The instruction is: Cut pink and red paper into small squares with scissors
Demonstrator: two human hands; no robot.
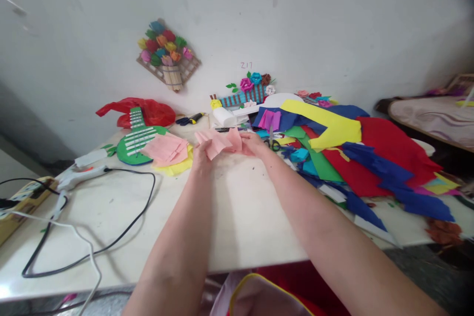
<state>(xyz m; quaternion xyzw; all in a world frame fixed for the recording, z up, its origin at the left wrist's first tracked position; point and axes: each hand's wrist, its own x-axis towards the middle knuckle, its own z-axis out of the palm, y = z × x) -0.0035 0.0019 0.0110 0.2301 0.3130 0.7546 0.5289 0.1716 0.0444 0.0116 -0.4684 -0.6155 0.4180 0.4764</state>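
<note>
Pink crepe paper [218,143] is stretched between my two hands above the middle of the table. My left hand [202,153] is closed on its left part, with the thumb in front. At the right end, my right hand [253,144] grips the paper between thumb and fingers. Just left of my left hand lies a stack of pink crepe paper pieces [170,150], with a yellow sheet [177,168] under it. A green guitar-shaped craft [135,145] with white strips lies beside the stack.
At the left are a glue gun [85,174], its looping black cord and a power strip [25,202]. Pliers [194,119] lie behind. Scissors [272,144] and piled coloured sheets [385,158] cover the right side. A paper-flower craft [168,52] hangs on the wall.
</note>
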